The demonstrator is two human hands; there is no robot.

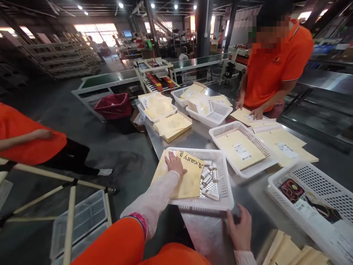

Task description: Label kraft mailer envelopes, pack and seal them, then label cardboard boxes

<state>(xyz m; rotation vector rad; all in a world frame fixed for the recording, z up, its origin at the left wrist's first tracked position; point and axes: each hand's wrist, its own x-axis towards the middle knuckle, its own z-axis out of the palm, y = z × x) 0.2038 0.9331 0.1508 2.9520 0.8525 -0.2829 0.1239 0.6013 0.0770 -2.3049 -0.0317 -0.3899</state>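
My left hand (175, 164) lies flat with spread fingers on a yellow padded envelope (190, 182) printed "beauty". That envelope rests in the left part of a white plastic basket (226, 184), partly over its left rim, with another envelope showing beneath. To its right in the basket are several small white-and-silver bottles (214, 175). My right hand (241, 226) is open at the basket's near right corner, thumb and fingers apart. Its thumb is close to the rim; whether it touches, I cannot tell.
A co-worker in orange (273, 73) handles envelopes across the metal table (198, 138). Another white basket (217, 134) holds a labelled envelope. At right, a basket (311, 176) contains packets. A second person (30, 136) and a pipe rack (70, 221) are at left.
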